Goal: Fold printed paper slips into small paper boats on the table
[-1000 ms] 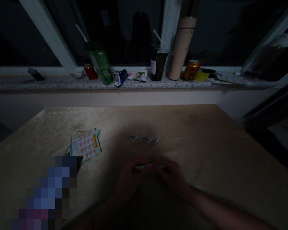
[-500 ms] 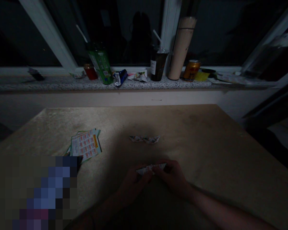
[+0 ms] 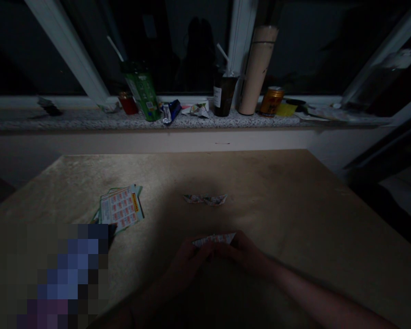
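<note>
Both hands hold one small folded piece of printed paper (image 3: 215, 238), long and pointed at its ends. My left hand (image 3: 191, 258) is closed on its left end, thumb along the near edge. On the right end, my right hand (image 3: 244, 250) grips it with the thumb near the middle. Beyond the hands, two small folded paper boats (image 3: 215, 199) lie side by side on the table, their ends meeting. The near side of the held paper is partly hidden by the thumbs, and the light is dim.
A stack of printed leaflets (image 3: 121, 208) lies on the table (image 3: 277, 192) at left. A blurred-out patch covers the lower left. On the windowsill (image 3: 192, 121) stand a green cup (image 3: 142, 93), a dark cup with straw (image 3: 224, 96), a tall flask (image 3: 259, 68) and a golden can (image 3: 271, 101).
My right hand's fingers have drawn back from the far edge of the folded paper, showing more of it. Both thumbs have shifted slightly toward me. The boats lie still.
</note>
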A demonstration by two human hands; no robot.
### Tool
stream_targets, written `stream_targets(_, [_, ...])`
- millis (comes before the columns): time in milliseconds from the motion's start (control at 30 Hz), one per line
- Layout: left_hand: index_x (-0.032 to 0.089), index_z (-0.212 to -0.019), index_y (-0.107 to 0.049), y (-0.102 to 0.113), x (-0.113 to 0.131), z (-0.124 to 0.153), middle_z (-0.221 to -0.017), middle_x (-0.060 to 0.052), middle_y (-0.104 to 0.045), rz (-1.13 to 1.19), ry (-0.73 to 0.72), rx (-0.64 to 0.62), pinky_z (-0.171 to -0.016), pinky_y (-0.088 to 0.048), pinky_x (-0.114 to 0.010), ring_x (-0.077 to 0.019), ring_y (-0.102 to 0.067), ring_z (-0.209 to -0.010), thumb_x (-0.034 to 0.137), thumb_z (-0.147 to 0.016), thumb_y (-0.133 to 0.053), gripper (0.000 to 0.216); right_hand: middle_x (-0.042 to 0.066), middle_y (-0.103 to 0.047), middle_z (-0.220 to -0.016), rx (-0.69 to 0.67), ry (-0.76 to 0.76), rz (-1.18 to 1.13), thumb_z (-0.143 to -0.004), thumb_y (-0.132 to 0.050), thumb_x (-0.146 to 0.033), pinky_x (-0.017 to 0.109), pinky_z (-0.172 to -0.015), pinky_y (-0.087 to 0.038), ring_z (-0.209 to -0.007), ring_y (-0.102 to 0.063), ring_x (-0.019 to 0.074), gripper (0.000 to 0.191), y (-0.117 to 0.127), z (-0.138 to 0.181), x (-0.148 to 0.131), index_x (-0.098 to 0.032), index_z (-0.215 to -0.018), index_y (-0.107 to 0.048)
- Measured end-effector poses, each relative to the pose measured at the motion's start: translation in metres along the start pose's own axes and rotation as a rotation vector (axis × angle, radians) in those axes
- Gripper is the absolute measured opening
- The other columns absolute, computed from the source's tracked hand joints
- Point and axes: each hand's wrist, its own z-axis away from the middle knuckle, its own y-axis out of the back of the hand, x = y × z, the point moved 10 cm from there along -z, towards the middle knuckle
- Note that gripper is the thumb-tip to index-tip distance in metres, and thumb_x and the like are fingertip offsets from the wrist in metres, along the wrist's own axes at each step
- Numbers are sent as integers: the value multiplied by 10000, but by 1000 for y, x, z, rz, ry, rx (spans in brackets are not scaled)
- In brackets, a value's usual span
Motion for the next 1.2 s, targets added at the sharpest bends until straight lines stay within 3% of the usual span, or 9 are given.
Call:
stream_targets(167, [174,-608,-577,1,-8,-1,-664,-15,-583,-34,40,9,-688,-430,-259,-193,-538,-700,642,-745,-487,495,-7,-583,-602,10,13,48,-851,-510,-485,215,-571,-422,-569,-506,104,399,1,0,6,-157,-677,-658])
stream_targets(300, [153,-716,-597,-5,-21,-2,-685,-15,-585,-69,137,-60,-607,-415,-256,-191,-535,-676,615,-709,-554,465,-32,-502,-521,114,-29,-12,-780,-580,-518,203,-494,-374,-503,-437,94,395,12,-2,13,-160,-613,-609])
stream_targets(467, [173,-607,-559,-11,1,-5,-623,13,-558,-41,-13,-117,-627,-388,-224,-156,-513,-636,573,-817,-446,465,-17,-538,-555,67,-40,-31,-801,-554,-495,217,-529,-381,-525,-450,99,392,6,-1,9,-160,-605,-607])
stream_targets(667, [181,-503,-490,-14,-1,-3,-474,38,-447,-56,30,-153,-528,-341,-217,-123,-424,-496,592,-819,-411,525,-21,-591,-644,203,-82,-124,-735,-657,-485,226,-581,-427,-590,-518,114,316,17,5,20,-171,-716,-625])
stream_targets(800, [183,-483,-483,-14,-6,-3,-446,37,-439,-55,46,-148,-496,-319,-218,-117,-404,-460,600,-821,-384,545,5,-638,-672,33,-68,-111,-828,-570,-467,235,-634,-446,-642,-569,125,335,-1,1,14,-157,-736,-657])
stream_targets(867, [182,-489,-486,-13,-5,-4,-445,35,-443,-35,36,-135,-494,-319,-215,-115,-401,-459,585,-831,-374,540,9,-640,-656,10,-47,-86,-862,-519,-471,241,-650,-453,-656,-583,131,373,-4,0,9,-155,-731,-668])
stream_targets(1200, [173,-594,-524,-18,-1,-4,-504,27,-467,37,-10,-158,-502,-332,-216,-121,-422,-487,560,-851,-371,489,-12,-620,-605,151,-42,-110,-818,-586,-462,209,-565,-429,-573,-556,108,343,6,2,10,-173,-637,-624])
